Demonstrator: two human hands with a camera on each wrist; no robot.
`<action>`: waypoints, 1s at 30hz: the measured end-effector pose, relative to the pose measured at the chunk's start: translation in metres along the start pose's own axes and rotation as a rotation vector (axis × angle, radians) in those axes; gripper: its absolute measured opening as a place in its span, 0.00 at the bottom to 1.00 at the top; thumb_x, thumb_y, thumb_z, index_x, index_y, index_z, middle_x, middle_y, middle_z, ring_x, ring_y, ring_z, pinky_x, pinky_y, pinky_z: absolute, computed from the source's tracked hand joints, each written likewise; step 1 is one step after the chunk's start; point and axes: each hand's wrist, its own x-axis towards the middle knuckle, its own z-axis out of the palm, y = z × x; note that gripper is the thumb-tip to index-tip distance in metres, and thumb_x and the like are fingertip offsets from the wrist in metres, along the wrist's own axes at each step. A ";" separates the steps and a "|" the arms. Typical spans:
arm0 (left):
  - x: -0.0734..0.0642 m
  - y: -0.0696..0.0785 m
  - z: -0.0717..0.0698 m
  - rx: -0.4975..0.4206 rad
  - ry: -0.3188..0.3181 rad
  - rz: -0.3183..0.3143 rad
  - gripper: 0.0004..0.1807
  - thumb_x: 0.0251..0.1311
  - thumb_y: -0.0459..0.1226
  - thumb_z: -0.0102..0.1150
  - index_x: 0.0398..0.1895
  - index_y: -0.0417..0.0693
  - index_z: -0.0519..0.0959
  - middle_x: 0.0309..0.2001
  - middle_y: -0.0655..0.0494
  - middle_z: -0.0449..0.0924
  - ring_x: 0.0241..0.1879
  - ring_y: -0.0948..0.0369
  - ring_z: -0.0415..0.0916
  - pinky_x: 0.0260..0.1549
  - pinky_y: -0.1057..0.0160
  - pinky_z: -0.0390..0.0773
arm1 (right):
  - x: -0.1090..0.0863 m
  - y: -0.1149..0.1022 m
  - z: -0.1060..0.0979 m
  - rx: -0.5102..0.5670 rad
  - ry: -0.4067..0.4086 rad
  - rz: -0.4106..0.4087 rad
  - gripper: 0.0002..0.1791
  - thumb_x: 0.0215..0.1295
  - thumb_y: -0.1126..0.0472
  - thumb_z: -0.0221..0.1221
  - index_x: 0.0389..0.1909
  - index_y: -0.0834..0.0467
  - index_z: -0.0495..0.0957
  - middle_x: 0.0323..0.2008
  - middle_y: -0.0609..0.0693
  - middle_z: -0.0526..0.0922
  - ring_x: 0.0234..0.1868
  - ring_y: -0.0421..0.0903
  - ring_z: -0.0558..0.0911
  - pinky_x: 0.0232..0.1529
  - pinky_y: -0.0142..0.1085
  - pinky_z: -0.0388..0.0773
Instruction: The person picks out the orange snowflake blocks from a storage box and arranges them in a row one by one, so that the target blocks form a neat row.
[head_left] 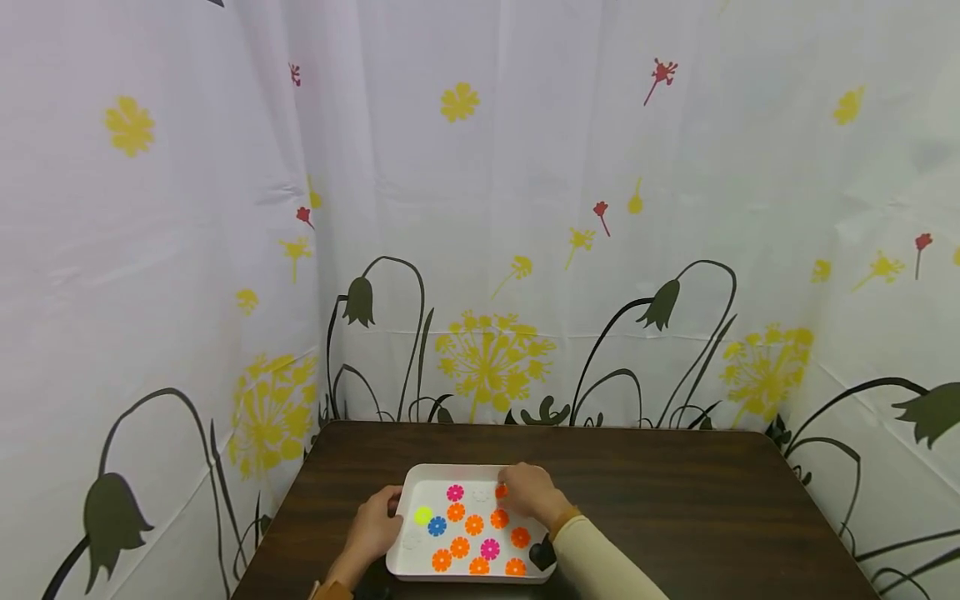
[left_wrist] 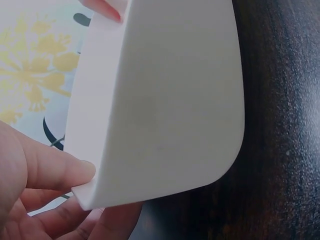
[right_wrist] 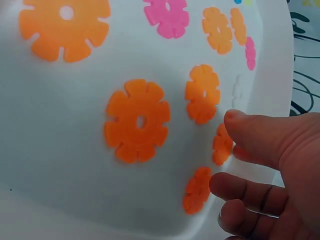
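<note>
tray (head_left: pixel 450 473) first: how does it lie on your feed?

white, set on the dark table (head_left: pixel 675 517), long axis running side to side. from my remote seat i see the left hand (head_left: pixel 372 527) at its left end, thumb pressed on the rim and the other fingers bent below the edge, so that grip has the tray.

and the right hand (head_left: pixel 531 490)?

over the far right corner, back of the hand up, forearm slanting in from the near right. its fingers are half curled, thumb close to the forefinger; i can't tell whether they pinch anything.

which disc matters?

i'd judge the orange disc (head_left: pixel 502 492) near the tray's far wall: it lies just left of the right hand, which is much the nearer one. a second orange disc (right_wrist: pixel 196 190) sits right beside the lower fingers, so i'd mind the crowding there
</note>
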 end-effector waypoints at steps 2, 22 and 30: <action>-0.001 0.000 0.000 0.001 -0.002 0.004 0.26 0.60 0.25 0.62 0.64 0.33 0.78 0.47 0.40 0.87 0.44 0.49 0.83 0.47 0.41 0.81 | -0.001 -0.001 0.001 -0.031 0.001 -0.006 0.15 0.63 0.53 0.73 0.48 0.55 0.89 0.31 0.43 0.84 0.31 0.43 0.77 0.42 0.40 0.80; 0.004 -0.006 0.001 -0.018 -0.016 0.021 0.26 0.58 0.24 0.63 0.63 0.32 0.78 0.46 0.39 0.88 0.46 0.47 0.84 0.49 0.41 0.81 | 0.003 -0.001 0.013 -0.084 0.138 0.009 0.11 0.55 0.58 0.78 0.32 0.51 0.84 0.25 0.43 0.79 0.26 0.43 0.74 0.32 0.37 0.76; 0.004 -0.006 0.000 -0.024 -0.023 0.023 0.26 0.59 0.24 0.62 0.64 0.30 0.78 0.45 0.39 0.87 0.44 0.48 0.83 0.47 0.42 0.83 | 0.000 -0.001 0.013 -0.085 0.167 -0.027 0.09 0.57 0.61 0.74 0.31 0.51 0.82 0.23 0.42 0.79 0.24 0.43 0.73 0.31 0.36 0.74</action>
